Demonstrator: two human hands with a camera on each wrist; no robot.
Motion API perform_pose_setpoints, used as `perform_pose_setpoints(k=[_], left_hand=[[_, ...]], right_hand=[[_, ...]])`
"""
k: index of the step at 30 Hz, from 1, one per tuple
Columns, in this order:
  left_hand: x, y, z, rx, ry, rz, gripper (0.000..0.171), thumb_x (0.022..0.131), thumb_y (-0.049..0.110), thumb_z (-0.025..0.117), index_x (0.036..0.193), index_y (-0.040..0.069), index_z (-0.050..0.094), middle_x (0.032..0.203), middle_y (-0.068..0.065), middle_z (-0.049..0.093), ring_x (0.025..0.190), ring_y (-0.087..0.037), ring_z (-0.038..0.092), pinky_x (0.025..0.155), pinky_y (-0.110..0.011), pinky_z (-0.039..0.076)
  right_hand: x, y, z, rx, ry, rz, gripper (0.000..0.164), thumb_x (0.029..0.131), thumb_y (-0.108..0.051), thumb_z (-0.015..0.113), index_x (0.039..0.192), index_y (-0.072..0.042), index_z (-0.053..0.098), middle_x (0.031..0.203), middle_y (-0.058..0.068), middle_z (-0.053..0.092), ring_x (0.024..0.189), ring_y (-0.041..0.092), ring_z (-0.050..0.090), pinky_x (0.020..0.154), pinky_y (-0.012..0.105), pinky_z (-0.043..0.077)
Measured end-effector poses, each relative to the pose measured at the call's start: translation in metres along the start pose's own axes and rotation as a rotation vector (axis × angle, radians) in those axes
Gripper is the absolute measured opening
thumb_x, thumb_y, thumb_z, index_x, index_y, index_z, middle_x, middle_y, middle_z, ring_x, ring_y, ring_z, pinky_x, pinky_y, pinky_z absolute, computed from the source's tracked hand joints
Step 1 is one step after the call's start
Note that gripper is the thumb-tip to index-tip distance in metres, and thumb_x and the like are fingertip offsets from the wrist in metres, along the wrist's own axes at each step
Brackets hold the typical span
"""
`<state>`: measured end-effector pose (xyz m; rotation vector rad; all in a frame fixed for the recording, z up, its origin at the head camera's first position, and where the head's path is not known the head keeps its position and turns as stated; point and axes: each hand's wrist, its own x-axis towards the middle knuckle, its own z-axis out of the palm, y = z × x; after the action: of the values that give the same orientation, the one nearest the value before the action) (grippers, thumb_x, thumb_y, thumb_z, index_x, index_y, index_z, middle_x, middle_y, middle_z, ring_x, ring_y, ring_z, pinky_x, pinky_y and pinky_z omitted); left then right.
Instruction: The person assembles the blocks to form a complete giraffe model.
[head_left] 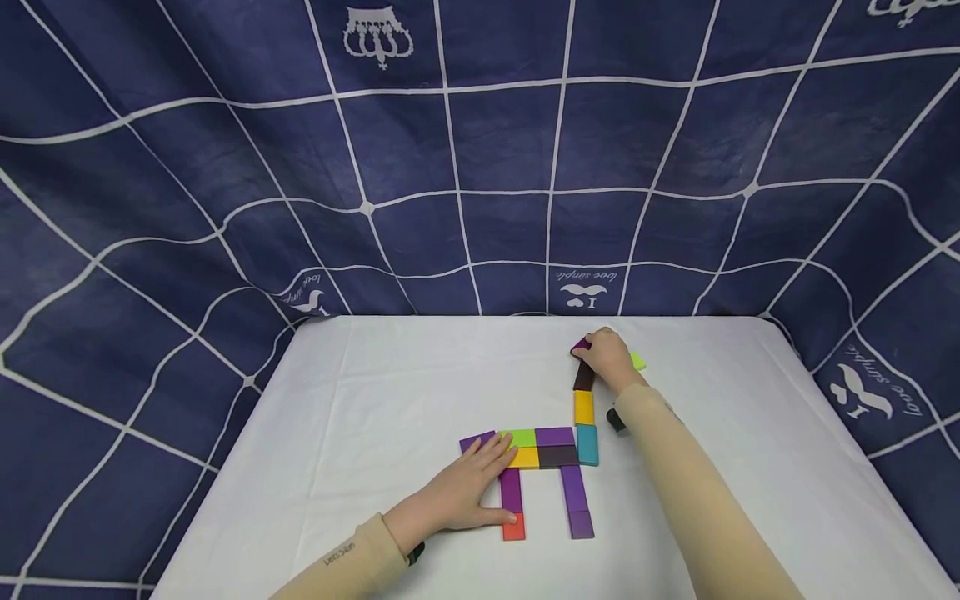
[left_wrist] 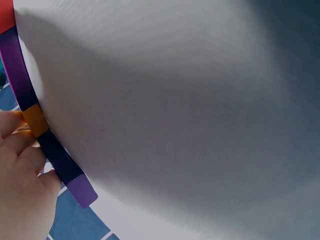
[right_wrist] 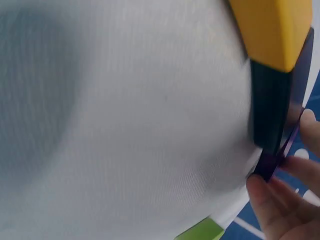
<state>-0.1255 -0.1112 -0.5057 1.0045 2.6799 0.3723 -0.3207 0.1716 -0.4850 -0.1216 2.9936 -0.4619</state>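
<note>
My right hand pinches a dark purple block at the far end of a column of flat blocks. Below it run a black block, a yellow block and a teal block. My left hand lies with fingers extended over the left end of a two-row group, partly hiding a tilted purple block. A green block and a black block belong to that group. The left thumb touches a red block below a purple block.
Two more purple blocks form a second strip on the right. A loose light green block lies beyond the right hand. White cloth covers the table; a navy curtain with white lines hangs behind and at the sides.
</note>
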Motion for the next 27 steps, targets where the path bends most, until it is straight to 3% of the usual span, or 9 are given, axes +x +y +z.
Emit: perform_pose_setpoints(k=[8, 15, 23, 27], left_hand=[[0.000, 0.002, -0.001, -0.021, -0.006, -0.004, 0.094, 0.087, 0.066, 0.059, 0.156, 0.011, 0.028, 0.166, -0.004, 0.017, 0.154, -0.024, 0.014, 0.124, -0.047, 0.018], [0.000, 0.002, -0.005, -0.013, -0.026, -0.029, 0.094, 0.087, 0.066, 0.060, 0.157, 0.012, 0.027, 0.166, -0.002, 0.016, 0.154, -0.022, 0.012, 0.125, -0.045, 0.015], [0.001, 0.001, -0.002, -0.031, -0.028, -0.013, 0.094, 0.087, 0.066, 0.058, 0.157, 0.012, 0.026, 0.166, -0.003, 0.015, 0.154, -0.023, 0.011, 0.125, -0.046, 0.015], [0.001, 0.001, -0.001, -0.026, -0.021, -0.011, 0.094, 0.087, 0.067, 0.057, 0.157, 0.012, 0.026, 0.166, -0.003, 0.015, 0.154, -0.023, 0.011, 0.125, -0.046, 0.015]], right_hand=[[0.001, 0.011, -0.009, -0.085, -0.030, -0.058, 0.039, 0.102, -0.016, 0.050, 0.126, 0.014, 0.057, 0.143, 0.033, 0.046, 0.130, 0.045, 0.049, 0.113, 0.051, 0.039], [0.001, 0.016, -0.011, -0.064, -0.091, -0.089, 0.044, 0.101, -0.012, 0.052, 0.138, 0.010, 0.048, 0.149, 0.026, 0.043, 0.139, 0.042, 0.041, 0.116, 0.050, 0.032], [-0.007, 0.019, -0.005, -0.006, 0.080, -0.112, 0.040, 0.093, -0.022, 0.069, 0.121, 0.006, 0.066, 0.128, 0.027, 0.062, 0.117, 0.043, 0.056, 0.106, 0.051, 0.046], [-0.010, 0.018, -0.007, 0.030, 0.094, -0.110, 0.040, 0.090, -0.021, 0.072, 0.119, 0.006, 0.067, 0.127, 0.026, 0.062, 0.116, 0.044, 0.056, 0.105, 0.051, 0.047]])
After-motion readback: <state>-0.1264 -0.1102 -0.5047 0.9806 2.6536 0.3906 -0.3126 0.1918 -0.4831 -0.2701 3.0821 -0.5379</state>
